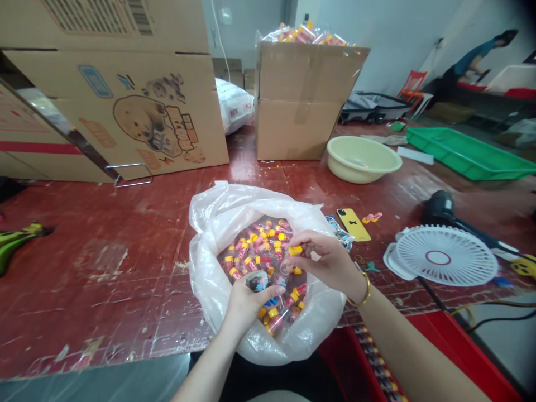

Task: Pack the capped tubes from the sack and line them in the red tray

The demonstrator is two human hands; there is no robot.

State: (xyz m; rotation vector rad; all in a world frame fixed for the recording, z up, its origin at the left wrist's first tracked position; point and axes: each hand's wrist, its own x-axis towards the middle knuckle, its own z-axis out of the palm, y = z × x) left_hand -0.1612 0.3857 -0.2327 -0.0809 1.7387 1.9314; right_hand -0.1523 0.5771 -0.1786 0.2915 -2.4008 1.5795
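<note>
The left hand (247, 301) gripped a small printed packet (257, 282) over the yellow-capped bottles (253, 262) heaped in an open white sack (209, 268). Just beyond, the right hand (324, 259) pinched a yellow cap (295, 250). A clear shape (286, 268) between the hands was hard to make out; the left hand partly hid the packet. The sack sat on a scuffed red bench (138, 268), before a pale basin (364, 170), a cardboard box (299, 120) and a wall (377, 33).

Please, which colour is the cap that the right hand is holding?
The cap in the right hand is yellow, seen best in the head view.
</note>
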